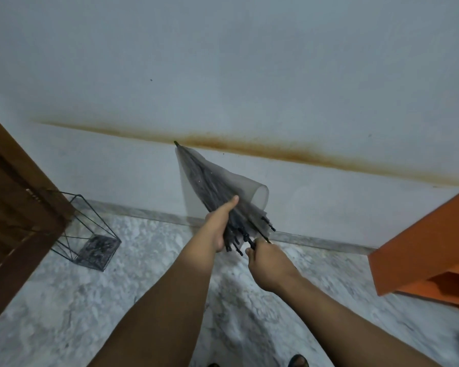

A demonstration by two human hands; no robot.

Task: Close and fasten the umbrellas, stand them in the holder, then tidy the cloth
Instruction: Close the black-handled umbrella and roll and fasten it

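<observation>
Umbrella (pixel 212 192) is up in front of the person, tip aimed at the stained wall (pixel 249 75), ribs folded in but 1 translucent grey panel bulging loose to the right. Only 1 view here, from the head, looking down. The left hand (pixel 220 223) is wrapped round the gathered canopy near the rib ends, thumb along the fabric. The right hand (pixel 265 260) is clenched lower down, at the shaft or handle I'd guess; what it grasps is hidden by the fingers. It looks light, with thin stiff ribs capped in black and a slick, floppy plastic skin that will slide unless squeezed evenly. Best hold: round the bundle while winding that loose panel in for the strap. The holder (pixel 88 234), a black wire frame with a mesh base, stands well left by the wooden door (pixel 16 213) on the speckled stone floor (pixel 149 260).
</observation>
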